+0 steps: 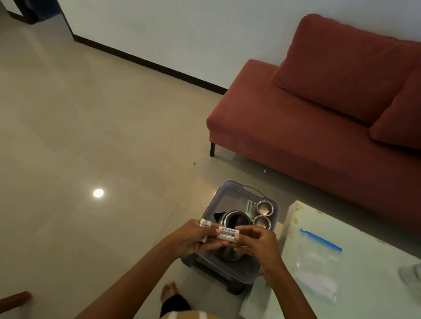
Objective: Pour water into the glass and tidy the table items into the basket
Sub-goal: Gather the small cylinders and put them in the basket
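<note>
Above a grey plastic basket on the floor, both my hands hold small white batteries with "Heybright" printed on them. My left hand grips one battery and touches the pair. My right hand pinches two batteries lying side by side. Inside the basket stand a steel kettle, two small steel cups and a green-handled tool. The kettle's lower body is hidden by my hands. A glass sits at the table's right edge, blurred.
A pale glass-topped table stands to the right with a clear zip bag with a blue seal on it. A red sofa lies behind. Tiled floor stretches to the left. My foot is beside the basket.
</note>
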### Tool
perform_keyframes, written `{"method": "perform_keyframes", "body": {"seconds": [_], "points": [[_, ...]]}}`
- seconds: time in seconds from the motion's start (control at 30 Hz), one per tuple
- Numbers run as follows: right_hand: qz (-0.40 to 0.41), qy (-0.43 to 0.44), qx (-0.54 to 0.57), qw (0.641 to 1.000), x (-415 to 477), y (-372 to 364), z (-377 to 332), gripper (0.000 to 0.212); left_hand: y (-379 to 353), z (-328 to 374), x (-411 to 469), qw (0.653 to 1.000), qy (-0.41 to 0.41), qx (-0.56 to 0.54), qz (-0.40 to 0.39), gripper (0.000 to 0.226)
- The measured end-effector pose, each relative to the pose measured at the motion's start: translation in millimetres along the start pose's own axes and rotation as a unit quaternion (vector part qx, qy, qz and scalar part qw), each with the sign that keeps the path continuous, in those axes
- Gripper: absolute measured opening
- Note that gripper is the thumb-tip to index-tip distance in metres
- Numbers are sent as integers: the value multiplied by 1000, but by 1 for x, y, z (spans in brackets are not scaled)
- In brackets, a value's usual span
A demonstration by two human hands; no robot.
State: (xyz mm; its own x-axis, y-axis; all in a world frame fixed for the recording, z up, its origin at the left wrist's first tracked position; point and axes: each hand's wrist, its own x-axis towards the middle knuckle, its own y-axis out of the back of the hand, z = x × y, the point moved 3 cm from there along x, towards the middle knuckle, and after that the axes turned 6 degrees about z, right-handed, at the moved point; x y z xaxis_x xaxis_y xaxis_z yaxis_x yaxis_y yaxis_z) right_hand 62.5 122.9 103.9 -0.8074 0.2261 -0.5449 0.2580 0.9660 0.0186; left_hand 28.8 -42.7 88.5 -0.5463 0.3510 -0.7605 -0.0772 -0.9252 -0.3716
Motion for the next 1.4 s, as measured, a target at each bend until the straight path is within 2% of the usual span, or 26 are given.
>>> {"method": "perform_keyframes", "body": {"seconds": [0.13,0.3,0.4,0.57,0.73,0.9,1.03,1.2,1.33,1.4], "points": [[25,-4,-25,999,7,-33,6,18,43,13,1,1000,16,7,14,20],[100,1,-34,994,23,-26,3,18,84,25,11,998,18,-23,48,31],[145,8,-50,988,35,-13,-6,19,93,33,14,998,25,-34,42,28],[149,25,-91,984,75,-12,-21,21,97,44,24,996,38,-82,27,22],[127,42,-177,975,136,-31,-20,21,92,58,39,997,33,-66,35,29],[87,10,-301,950,207,-47,6,20,85,70,61,997,14,-9,75,32],[11,0,-416,909,255,-57,36,20,88,60,83,993,29,-18,112,32],[-79,-20,-544,835,295,-68,73,19,93,45,109,987,55,-39,146,29],[-144,-17,-575,805,319,-86,99,20,96,37,121,981,56,-62,176,25],[-166,-28,-571,804,326,-92,110,20,97,32,125,978,59,-72,188,25]]}}
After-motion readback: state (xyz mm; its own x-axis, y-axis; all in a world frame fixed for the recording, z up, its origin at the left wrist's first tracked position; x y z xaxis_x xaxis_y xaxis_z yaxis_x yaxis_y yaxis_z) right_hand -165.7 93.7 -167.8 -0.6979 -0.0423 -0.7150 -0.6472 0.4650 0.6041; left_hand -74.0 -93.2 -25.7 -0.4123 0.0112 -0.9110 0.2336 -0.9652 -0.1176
